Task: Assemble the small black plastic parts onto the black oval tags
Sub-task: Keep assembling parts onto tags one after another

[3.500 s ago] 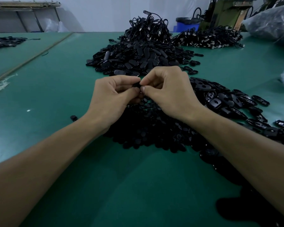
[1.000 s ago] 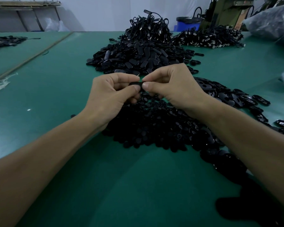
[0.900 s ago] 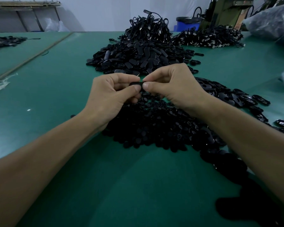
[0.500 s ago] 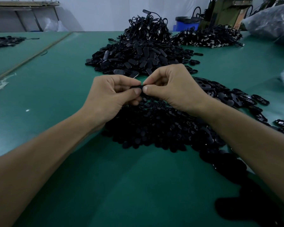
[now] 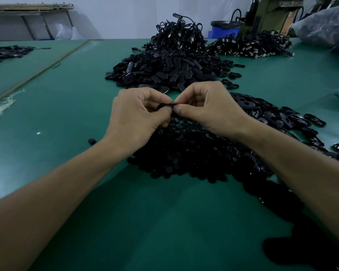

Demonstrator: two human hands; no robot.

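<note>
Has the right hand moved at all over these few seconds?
No, barely: the right hand stays just in front of the tag pile, pinching a black part together with the left hand.

Dim, cool bluish light; brightest on plain white back wall (image 5: 115, 16) and left of flat green table mat (image 5: 37, 114), so source seems far/left. Soft shadow over mat's near part. Far heap of glossy black oval plastic tags (image 5: 164, 69) shows small glints; near heap of small black plastic parts (image 5: 184, 157) is crushed to black. Wide-angle bend at edges. Btw left hand (image 5: 137, 114) & right hand (image 5: 209, 108), pinched small black piece (image 5: 165, 105) barely separates from bg.
</note>
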